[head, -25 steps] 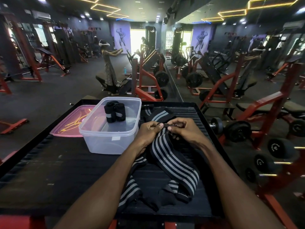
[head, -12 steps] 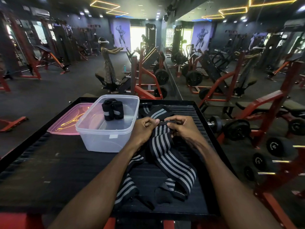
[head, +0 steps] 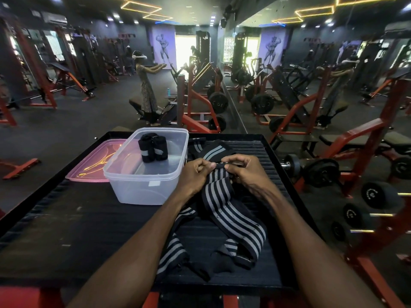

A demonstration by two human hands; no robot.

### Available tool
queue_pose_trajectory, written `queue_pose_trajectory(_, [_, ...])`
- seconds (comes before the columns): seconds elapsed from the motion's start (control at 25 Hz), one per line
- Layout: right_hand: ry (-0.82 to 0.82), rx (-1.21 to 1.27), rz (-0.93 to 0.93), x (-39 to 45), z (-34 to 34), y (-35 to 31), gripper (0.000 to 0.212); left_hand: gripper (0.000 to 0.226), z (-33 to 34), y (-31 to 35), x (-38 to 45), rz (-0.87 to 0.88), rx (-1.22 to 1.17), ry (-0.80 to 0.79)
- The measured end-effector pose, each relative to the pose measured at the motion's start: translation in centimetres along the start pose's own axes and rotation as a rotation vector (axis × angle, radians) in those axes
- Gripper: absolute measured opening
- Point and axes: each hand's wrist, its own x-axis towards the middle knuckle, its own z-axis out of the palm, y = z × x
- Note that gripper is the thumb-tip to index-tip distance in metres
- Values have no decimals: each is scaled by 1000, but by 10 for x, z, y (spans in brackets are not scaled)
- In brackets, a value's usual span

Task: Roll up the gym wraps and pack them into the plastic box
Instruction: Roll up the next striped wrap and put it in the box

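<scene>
1. Gym floor all around, dark with red-framed machines [head: 200,101], weight plates and a long mirror wall [head: 311,63] on the right side. Yellow neon shapes on the ceiling. Another person [head: 146,90] stands further back with arms stretched forward.
2. Up close is a black ribbed worktop [head: 89,230] with a raised edge, sitting on a red frame.
3. On the left half of the worktop sits the clear plastic box [head: 142,183], lid off. The pink lid [head: 93,162] lies flat just beside it on the left, touching or nearly touching, hard to say which.
4. Inside the box, toward the far end, two rolled wraps [head: 153,147] stand upright side by side, black with a grey band.
5. Right of the box is the loose wrap [head: 231,216], black with grey stripes, draped in a messy loop across the worktop toward the near edge. A second striped wrap [head: 172,252] trails toward the near-left, and more striped fabric is bunched behind the hands.
6. Both hands are at the top end of the loose wrap, just right of the box. The left hand [head: 195,174] has its fingers curled in, pinching the fabric edge. The right hand [head: 246,172] pinches the same narrow end between thumb and fingertips. The two hands nearly touch, with a thin tight bit of wrap held between them.
</scene>
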Motion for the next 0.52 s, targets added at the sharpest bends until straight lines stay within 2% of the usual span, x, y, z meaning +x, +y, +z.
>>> queue_pose_trajectory(0.12, [18, -47, -25, -2, -4, 0, 10, 5, 3, 1, 0, 37, -39, -51])
queue_pose_trajectory(0.2, [5, -41, -30, -3, -4, -2, 12, 10, 4, 2, 1, 62, -39, -65])
queue_pose_trajectory(0.52, [-7, 137, 44, 0, -6, -5, 21, 9, 4, 4, 3, 93, 62, -51])
